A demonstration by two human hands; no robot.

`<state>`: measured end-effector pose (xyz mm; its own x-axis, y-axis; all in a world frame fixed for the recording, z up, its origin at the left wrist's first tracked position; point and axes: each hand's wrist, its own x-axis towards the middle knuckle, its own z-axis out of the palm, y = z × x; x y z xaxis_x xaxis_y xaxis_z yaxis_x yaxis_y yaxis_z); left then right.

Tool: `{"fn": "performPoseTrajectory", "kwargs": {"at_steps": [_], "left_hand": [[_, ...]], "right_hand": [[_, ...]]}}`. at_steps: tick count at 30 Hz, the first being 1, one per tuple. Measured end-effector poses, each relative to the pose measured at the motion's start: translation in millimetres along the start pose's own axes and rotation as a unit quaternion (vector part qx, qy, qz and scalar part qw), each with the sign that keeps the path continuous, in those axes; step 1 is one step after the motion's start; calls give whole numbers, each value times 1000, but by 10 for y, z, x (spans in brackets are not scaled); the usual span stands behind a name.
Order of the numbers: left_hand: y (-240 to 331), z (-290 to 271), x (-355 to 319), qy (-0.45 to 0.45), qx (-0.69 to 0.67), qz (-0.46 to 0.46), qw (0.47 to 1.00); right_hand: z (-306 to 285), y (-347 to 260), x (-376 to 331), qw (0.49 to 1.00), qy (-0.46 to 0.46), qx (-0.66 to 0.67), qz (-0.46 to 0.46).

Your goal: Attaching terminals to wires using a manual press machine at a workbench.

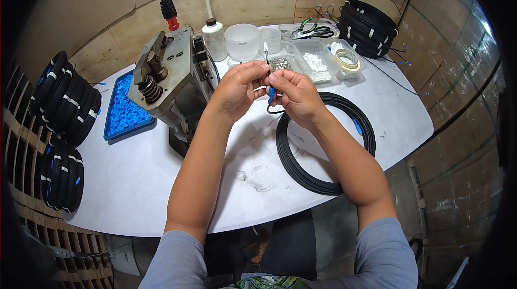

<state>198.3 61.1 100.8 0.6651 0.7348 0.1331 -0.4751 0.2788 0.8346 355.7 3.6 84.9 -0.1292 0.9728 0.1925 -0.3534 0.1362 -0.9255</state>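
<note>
My left hand (pixel 237 88) and my right hand (pixel 293 95) meet above the white table (pixel 161 181), both pinching the end of a thin black cable. A small white and metal connector tip (pixel 266 49) sticks up from between my fingers, and a blue sleeve piece (pixel 271 94) hangs just below my right thumb. The cable runs down into a black cable coil (pixel 301 168) lying flat on the table under my right forearm.
A grey metal press machine (pixel 164 76) with a red handle stands left of my hands. A blue tray (pixel 125 110) of blue parts lies beside it. Clear containers, a white bottle (pixel 215 38), tape roll (pixel 348 58) and scissors sit behind. Stacks of black coils (pixel 63 98) rest left and at back right (pixel 369 28).
</note>
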Motion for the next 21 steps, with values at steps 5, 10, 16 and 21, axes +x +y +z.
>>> {"fn": "performPoseTrajectory", "kwargs": {"at_steps": [5,10,16,21], "left_hand": [[3,3,-7,5,3,0,1000],[1,1,-8,9,4,1,1000],[1,-1,-9,9,9,1,1000],[1,0,-7,11,7,2,1000]], "right_hand": [[-10,6,8,1000,-4,0,1],[-10,4,5,1000,-4,0,1],[5,-5,2,1000,3,-4,4],[-5,3,5,1000,8,-10,2]]}}
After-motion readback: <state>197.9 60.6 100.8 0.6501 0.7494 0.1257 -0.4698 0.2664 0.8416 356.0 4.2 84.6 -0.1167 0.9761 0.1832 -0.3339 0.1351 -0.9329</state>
